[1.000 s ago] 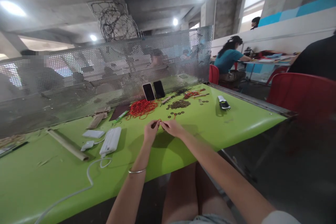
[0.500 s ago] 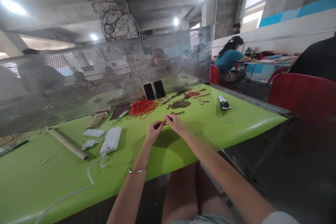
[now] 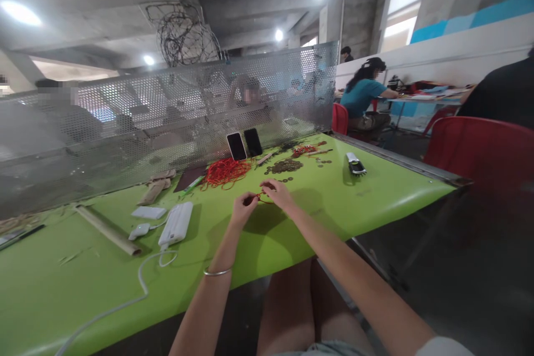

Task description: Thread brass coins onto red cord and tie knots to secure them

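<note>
Between my two hands runs a thin red cord (image 3: 261, 197), held just above the green table. My left hand (image 3: 244, 207) pinches one part of it, thumb and fingers closed. My right hand (image 3: 277, 194) grips the cord a little to the right, fingers bent. A small loop or knot seems to lie between the fingertips, too small to make out. Just beyond my hands lie a few round coin-like discs (image 3: 286, 179) and a larger pile of the same discs (image 3: 285, 166). A heap of red cords (image 3: 226, 172) rests to the left of that pile.
Two phones (image 3: 237, 146) lean on the perforated metal screen (image 3: 167, 117). A white power bank (image 3: 176, 223) with a cable and a cardboard tube (image 3: 107, 229) lie left. A black-and-white hair clipper-like device (image 3: 356, 164) stands right. Co-workers sit beyond, near a red chair (image 3: 479, 150).
My fingertips have drawn slightly apart, and more of the red cord shows between them. The right fingers have shifted a little up and left. Objects on the table stay put.
</note>
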`<state>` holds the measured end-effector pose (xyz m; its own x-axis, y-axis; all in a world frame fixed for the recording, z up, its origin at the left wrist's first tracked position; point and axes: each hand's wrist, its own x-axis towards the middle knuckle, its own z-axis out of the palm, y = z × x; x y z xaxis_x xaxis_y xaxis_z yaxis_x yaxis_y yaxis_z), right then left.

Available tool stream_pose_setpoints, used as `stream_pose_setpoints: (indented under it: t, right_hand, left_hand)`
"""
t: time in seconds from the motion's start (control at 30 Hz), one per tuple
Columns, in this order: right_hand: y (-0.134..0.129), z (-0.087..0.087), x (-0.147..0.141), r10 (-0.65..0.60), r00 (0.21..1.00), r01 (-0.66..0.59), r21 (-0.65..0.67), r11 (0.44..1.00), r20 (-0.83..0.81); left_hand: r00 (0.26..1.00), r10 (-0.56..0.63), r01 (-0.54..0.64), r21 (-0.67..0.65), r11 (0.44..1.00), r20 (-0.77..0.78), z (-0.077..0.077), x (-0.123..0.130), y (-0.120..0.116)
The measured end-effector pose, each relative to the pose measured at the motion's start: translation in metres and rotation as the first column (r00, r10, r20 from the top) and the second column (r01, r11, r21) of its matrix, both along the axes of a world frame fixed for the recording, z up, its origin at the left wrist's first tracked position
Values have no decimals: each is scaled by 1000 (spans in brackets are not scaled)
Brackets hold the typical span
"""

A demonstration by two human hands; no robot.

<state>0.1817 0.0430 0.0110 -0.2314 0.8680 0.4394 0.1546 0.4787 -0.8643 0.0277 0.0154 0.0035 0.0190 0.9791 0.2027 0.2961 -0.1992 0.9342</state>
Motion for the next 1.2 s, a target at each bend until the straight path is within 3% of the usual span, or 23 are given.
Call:
stream_pose_setpoints:
  t: [0.27,1.2]
  right_hand:
    - [-8,3,-1,159,987,-159,43,986,6]
    - [-9,5,2,166,986,-166,81,983,8]
  left_hand:
    - [1000,23,-23,-13,1000,15,-3,-5,4]
    - [998,16,-13,-44,999,57,-12,-11,12]
